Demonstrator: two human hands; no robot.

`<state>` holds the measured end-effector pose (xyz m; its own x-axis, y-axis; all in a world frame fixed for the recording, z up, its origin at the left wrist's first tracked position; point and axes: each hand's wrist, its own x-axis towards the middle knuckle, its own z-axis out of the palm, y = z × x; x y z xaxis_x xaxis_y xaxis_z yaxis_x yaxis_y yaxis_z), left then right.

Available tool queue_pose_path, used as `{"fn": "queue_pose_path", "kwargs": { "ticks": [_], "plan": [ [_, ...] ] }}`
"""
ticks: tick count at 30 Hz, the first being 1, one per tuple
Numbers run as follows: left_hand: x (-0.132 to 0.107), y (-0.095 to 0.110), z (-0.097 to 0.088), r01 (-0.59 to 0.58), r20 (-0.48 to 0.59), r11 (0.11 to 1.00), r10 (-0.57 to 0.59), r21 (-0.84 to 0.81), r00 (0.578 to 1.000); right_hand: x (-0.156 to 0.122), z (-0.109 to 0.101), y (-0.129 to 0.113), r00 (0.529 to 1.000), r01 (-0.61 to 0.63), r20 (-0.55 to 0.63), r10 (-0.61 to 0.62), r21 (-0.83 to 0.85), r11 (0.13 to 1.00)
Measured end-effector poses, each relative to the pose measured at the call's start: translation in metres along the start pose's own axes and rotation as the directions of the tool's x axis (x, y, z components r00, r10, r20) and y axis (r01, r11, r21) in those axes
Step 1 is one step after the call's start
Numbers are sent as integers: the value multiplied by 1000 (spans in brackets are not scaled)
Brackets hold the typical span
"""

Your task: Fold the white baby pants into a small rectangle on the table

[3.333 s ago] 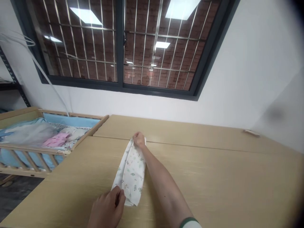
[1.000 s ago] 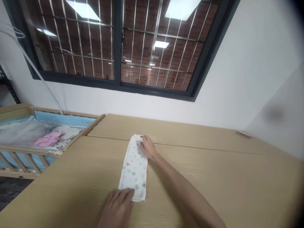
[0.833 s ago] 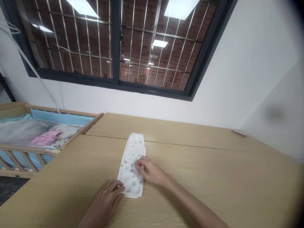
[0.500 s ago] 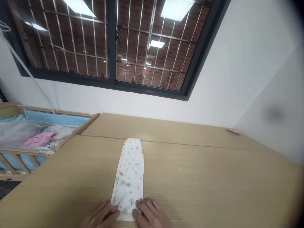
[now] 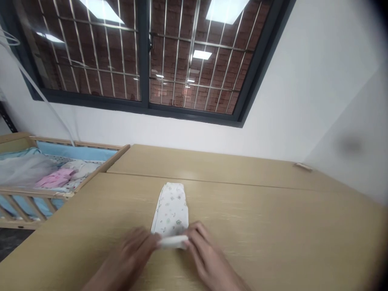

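Note:
A narrow white baby garment [image 5: 170, 208] with small green prints lies lengthwise on the light wooden table [image 5: 273, 226]. Its near end is rolled or folded up off the table into a short thick edge. My left hand [image 5: 133, 252] grips that edge from the left. My right hand [image 5: 206, 254] grips it from the right, fingers pinched on the fabric. Both hands are blurred by motion.
A wooden crib [image 5: 60, 178] with blue lining, pink clothing [image 5: 53, 178] and white fabric stands at the table's left. A barred window [image 5: 145, 56] fills the wall behind. A small flat object [image 5: 302, 166] lies at the table's far right edge.
My right hand slid from the garment's far end down to its near end. Both hands then lifted the near end and moved it away from me, so the strip looks shorter.

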<state>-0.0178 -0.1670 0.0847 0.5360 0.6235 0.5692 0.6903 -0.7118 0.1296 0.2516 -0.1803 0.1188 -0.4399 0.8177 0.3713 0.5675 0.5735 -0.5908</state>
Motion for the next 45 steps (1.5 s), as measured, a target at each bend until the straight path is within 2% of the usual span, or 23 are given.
{"fn": "queue_pose_path", "kwargs": {
  "ticks": [2,4,7,10,12,14,17,19,22,24,25,28,30,32,35,39,42,45],
  "plan": [
    [41,-17,-8,1,63,1000,0,-17,998,29,-8,10,998,-21,-66,22,29,999],
    [84,-36,-6,51,97,999,-51,2,994,61,-9,33,989,-44,-143,49,32,998],
    [137,-64,16,129,180,991,-136,46,974,111,-1,81,958,-125,-256,130,34,992],
    [167,-89,53,202,279,971,-231,129,932,151,13,128,935,-204,-284,212,58,977],
    [177,-101,74,236,304,958,-277,164,911,169,23,152,926,-268,-258,275,62,961],
    [181,-108,89,264,307,946,-312,188,899,177,32,169,918,-319,-229,323,56,946],
    [177,-103,96,306,284,923,-366,233,886,178,38,181,917,-341,-201,343,48,939],
    [164,-87,97,336,252,904,-401,265,881,175,36,180,920,-327,-214,327,40,944],
    [125,-47,102,315,224,903,-385,291,895,166,26,161,968,-160,-203,147,-50,986],
    [92,-20,110,231,200,925,-298,301,933,155,20,139,998,30,-59,-36,-112,993],
    [77,-10,114,204,194,931,-269,302,943,147,19,128,993,115,47,-111,-112,987],
    [46,5,125,137,190,953,-193,271,963,125,28,103,905,280,340,-255,-26,960],
    [40,4,128,116,206,964,-167,241,964,117,39,101,847,306,454,-278,11,952],
    [41,1,128,130,227,965,-183,227,957,118,48,110,829,277,510,-231,-16,961],
    [45,-2,126,183,238,959,-234,216,943,137,51,139,847,208,518,-117,-120,971],
    [48,-6,121,178,275,967,-224,182,935,167,44,175,886,158,462,-33,-235,959],
    [53,-22,113,169,365,976,-208,137,907,174,42,188,920,155,390,-40,-269,951],
    [57,-48,100,227,451,974,-212,22,867,167,41,186,963,138,264,-59,-292,946]
  ]
}}
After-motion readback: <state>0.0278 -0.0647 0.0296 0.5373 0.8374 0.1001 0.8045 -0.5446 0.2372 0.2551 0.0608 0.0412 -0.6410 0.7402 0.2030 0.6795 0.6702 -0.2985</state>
